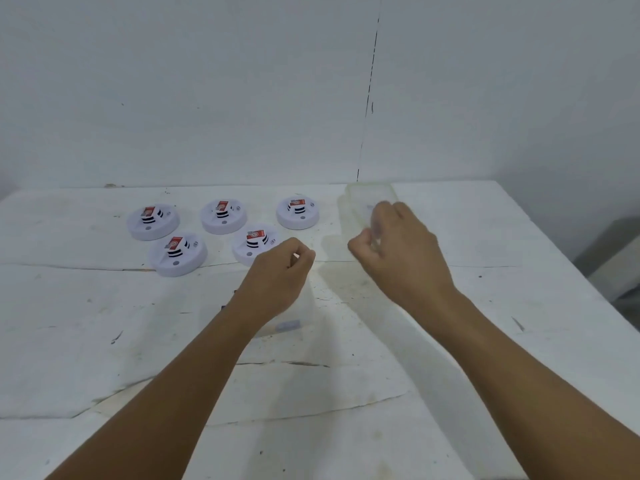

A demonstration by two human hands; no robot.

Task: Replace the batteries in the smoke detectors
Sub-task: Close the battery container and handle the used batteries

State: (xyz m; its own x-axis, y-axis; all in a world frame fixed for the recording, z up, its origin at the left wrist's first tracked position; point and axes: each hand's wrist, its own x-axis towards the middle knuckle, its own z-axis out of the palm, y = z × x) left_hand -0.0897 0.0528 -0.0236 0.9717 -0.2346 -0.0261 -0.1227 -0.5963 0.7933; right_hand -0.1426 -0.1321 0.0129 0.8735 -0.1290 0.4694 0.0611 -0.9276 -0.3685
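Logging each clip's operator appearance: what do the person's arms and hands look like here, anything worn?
Both forearms are bare as far as the frame shows: no sleeves, gloves, watch or bracelet visible. The left hand and right hand show no rings or markings that can be made out; the right hand's fingers are motion-blurred, so small details there cannot be told.

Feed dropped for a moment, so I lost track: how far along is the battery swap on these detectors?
Five smoke detectors sit on the table, each showing a red battery on top; whether those are new or old cannot be told. The right hand grips a clear container. The left hand is curled, with contents unclear. Closing the detectors seems left.
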